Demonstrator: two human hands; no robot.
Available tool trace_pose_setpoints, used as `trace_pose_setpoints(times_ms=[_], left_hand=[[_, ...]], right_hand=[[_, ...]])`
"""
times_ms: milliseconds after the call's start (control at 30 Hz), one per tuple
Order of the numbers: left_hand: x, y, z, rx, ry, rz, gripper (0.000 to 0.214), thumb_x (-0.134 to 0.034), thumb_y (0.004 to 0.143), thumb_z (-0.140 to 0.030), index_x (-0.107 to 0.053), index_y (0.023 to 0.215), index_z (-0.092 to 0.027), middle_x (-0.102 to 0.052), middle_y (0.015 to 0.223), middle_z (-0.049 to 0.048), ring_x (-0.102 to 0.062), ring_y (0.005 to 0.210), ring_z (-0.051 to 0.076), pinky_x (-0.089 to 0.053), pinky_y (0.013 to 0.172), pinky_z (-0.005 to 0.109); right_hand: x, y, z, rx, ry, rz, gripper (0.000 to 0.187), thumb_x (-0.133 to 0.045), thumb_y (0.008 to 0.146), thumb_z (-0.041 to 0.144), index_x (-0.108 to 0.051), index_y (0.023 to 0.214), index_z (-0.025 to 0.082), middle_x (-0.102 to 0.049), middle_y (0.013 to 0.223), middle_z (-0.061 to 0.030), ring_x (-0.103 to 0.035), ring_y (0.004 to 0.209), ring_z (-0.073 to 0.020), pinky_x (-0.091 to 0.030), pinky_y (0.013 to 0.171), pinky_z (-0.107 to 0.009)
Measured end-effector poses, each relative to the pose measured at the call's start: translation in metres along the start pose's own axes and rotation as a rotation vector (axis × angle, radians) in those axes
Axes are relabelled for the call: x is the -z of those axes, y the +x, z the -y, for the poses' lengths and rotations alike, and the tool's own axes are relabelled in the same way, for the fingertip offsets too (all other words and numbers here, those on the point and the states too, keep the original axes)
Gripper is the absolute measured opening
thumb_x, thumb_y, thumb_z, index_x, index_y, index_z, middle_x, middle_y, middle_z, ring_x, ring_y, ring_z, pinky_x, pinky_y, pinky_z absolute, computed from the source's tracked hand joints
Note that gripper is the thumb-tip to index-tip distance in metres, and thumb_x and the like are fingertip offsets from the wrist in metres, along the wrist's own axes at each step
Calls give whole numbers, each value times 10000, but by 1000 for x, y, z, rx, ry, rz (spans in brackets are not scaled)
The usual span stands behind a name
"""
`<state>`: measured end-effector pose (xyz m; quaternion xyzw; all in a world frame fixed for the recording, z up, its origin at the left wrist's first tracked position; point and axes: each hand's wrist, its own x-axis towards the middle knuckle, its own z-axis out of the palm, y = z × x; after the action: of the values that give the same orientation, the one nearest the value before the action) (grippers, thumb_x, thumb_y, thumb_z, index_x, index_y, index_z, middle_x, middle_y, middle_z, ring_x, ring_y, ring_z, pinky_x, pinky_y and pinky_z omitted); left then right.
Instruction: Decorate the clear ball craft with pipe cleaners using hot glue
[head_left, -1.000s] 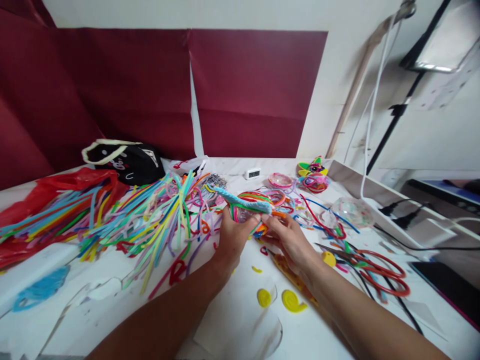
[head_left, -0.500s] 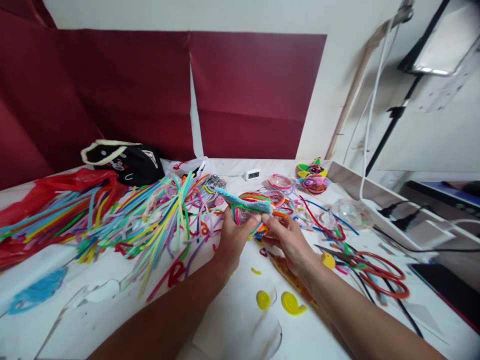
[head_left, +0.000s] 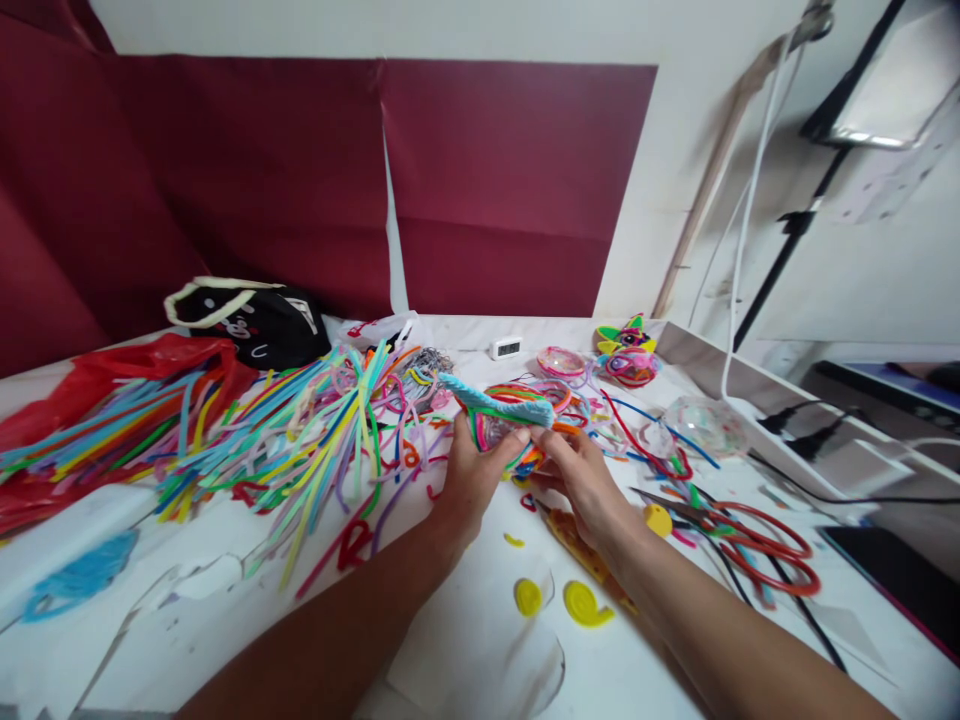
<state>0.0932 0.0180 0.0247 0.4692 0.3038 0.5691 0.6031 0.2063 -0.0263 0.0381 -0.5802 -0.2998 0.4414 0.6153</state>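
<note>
Both hands hold a round craft piece made of colourful pipe cleaners (head_left: pixel 517 407), with a light blue fuzzy strip along its upper front edge. My left hand (head_left: pixel 478 470) grips it from the left, thumb on the near side. On the right side, my right hand (head_left: pixel 577 480) pinches the blue strip's end near the left thumb. The fingers behind the piece are partly hidden. Below the hands lie yellow coils (head_left: pixel 528 597) of pipe cleaner. An orange-yellow craft knife (head_left: pixel 577 545) lies partly under my right forearm.
Loose pipe cleaners (head_left: pixel 330 440) spread over the left side, beside a red plastic bag (head_left: pixel 232 365) and a black pouch (head_left: pixel 274 335). At right lie red-handled scissors (head_left: pixel 765 540), a dark phone-like slab (head_left: pixel 892 580) and cables. A small digital clock (head_left: pixel 506 348) stands at the back.
The craft piece and both hands have shifted very slightly to the right. Both hands keep their hold; the things on the table stay put.
</note>
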Motion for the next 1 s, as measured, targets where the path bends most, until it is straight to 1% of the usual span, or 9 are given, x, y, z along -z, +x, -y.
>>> trace_pose_setpoints(times_ms=[133, 300, 433, 533, 667, 800, 1000], left_hand=[[-1, -5, -6, 68, -112, 63, 445, -767, 779, -307, -562, 1165, -223, -727, 1157, 57, -693, 1080, 253, -531, 982, 423], [3, -3, -11, 109, -95, 113, 445, -734, 784, -356, -579, 1184, -239, -711, 1174, 57, -670, 1101, 273, -540, 931, 407], [6, 1, -14, 117, -84, 165, 484, -727, 781, -405, -569, 1209, -243, -713, 1154, 58, -658, 1125, 287, -530, 931, 421], [6, 2, -16, 95, -100, 201, 525, -733, 762, -408, -576, 1230, -230, -718, 1151, 66, -657, 1134, 297, -520, 940, 429], [5, 3, -16, 69, -100, 202, 545, -727, 762, -391, -600, 1269, -237, -716, 1193, 64, -654, 1147, 293, -505, 963, 421], [4, 4, -13, 38, -100, 190, 494, -746, 759, -378, -641, 1216, -223, -720, 1197, 65, -664, 1125, 284, -506, 967, 401], [6, 5, -8, -86, -3, 190, 405, -751, 815, -381, -688, 1186, -232, -718, 1214, 61, -659, 1137, 253, -487, 1003, 354]], right_hand=[[2, 2, 4, 10, 23, 40, 501, -742, 618, 543, -646, 971, 202, -712, 860, -17, -666, 756, -182, -537, 669, -297], [9, 6, 10, 10, 65, 94, 472, -716, 625, 516, -654, 972, 201, -722, 859, -23, -678, 752, -186, -557, 672, -298], [14, 6, 18, 30, 110, 128, 439, -711, 650, 487, -646, 995, 224, -739, 890, -20, -694, 747, -190, -571, 646, -292], [18, 6, 24, 45, 150, 153, 394, -702, 666, 452, -633, 983, 228, -751, 876, -20, -717, 748, -204, -601, 650, -309], [21, 8, 27, 27, 196, 178, 386, -696, 699, 415, -610, 1026, 229, -765, 883, -22, -737, 743, -206, -632, 652, -318], [24, 12, 27, -10, 231, 225, 366, -675, 741, 379, -599, 1067, 232, -772, 867, -23, -748, 722, -198, -644, 646, -309], [29, 17, 26, -57, 260, 286, 345, -647, 797, 357, -616, 1115, 226, -786, 896, -40, -756, 713, -200, -659, 646, -319]])
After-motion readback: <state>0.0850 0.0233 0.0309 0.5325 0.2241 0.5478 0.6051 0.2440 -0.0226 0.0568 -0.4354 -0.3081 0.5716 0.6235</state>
